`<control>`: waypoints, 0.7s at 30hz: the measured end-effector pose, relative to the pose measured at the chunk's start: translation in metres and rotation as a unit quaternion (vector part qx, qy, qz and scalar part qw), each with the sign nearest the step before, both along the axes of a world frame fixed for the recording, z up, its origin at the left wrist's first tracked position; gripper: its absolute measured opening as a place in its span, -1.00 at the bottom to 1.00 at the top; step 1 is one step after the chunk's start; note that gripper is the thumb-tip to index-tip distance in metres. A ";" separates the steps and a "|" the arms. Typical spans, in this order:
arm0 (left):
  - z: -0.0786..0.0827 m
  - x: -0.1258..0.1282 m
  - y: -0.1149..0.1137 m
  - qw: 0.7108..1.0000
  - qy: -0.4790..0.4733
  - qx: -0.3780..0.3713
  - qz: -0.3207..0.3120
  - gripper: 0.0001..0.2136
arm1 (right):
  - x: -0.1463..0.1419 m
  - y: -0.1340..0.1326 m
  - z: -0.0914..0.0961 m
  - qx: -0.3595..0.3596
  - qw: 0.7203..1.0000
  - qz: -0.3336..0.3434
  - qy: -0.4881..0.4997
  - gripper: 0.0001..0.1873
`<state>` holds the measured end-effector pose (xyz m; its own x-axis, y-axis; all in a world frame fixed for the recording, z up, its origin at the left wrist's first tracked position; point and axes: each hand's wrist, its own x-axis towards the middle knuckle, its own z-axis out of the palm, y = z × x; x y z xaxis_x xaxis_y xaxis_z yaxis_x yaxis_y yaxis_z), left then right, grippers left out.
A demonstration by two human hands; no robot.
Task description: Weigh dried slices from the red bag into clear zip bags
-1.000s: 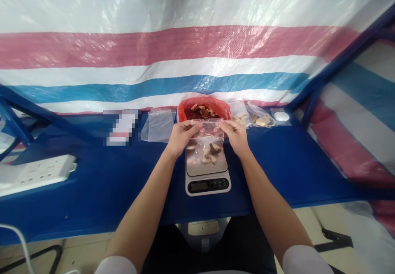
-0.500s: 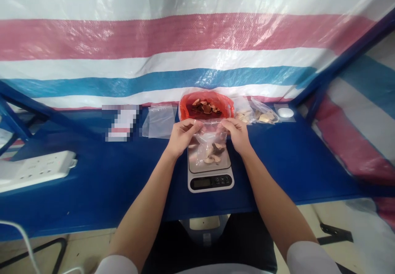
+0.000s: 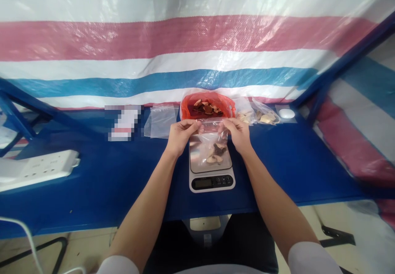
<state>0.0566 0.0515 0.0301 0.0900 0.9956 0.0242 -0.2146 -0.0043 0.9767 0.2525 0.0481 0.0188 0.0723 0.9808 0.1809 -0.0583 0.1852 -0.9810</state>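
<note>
My left hand (image 3: 182, 136) and my right hand (image 3: 237, 133) each pinch a top corner of a clear plastic bag (image 3: 203, 148), so its mouth edge stretches between them. Inside the bag, low down, lie several pale and dark brown dried slices (image 3: 217, 152). The bag hangs over the steel plate of a white kitchen scale (image 3: 212, 184); whether it rests on the plate I cannot tell. Right behind my fingers a red plastic bag (image 3: 228, 107) stands with its top spread, holding many reddish-brown dried slices (image 3: 208, 108).
Flat clear bags (image 3: 162, 121) lie left of the red bag. Two clear bags of pale slices (image 3: 267, 117) and a white round object (image 3: 286, 113) sit to its right. A white power strip (image 3: 46, 168) is on the blue table (image 3: 123, 191) at left. A striped sheet (image 3: 154, 39) hangs behind.
Both hands keep their pinch on the clear bag and have barely moved. The slices in the bag have shifted slightly. The whole view has moved a little.
</note>
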 end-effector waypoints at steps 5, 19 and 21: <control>-0.004 -0.001 0.001 1.000 -0.006 0.001 -0.017 -0.72 | -0.002 -0.002 0.001 -0.014 1.000 0.004 0.014 -0.64; -0.002 0.004 -0.002 1.000 0.010 -0.009 0.018 -0.72 | -0.004 -0.005 0.002 -0.001 1.000 0.001 0.015 -0.71; -0.002 0.004 -0.002 1.000 0.014 -0.020 0.015 -0.70 | -0.005 -0.005 0.003 -0.004 1.000 0.005 0.018 -0.70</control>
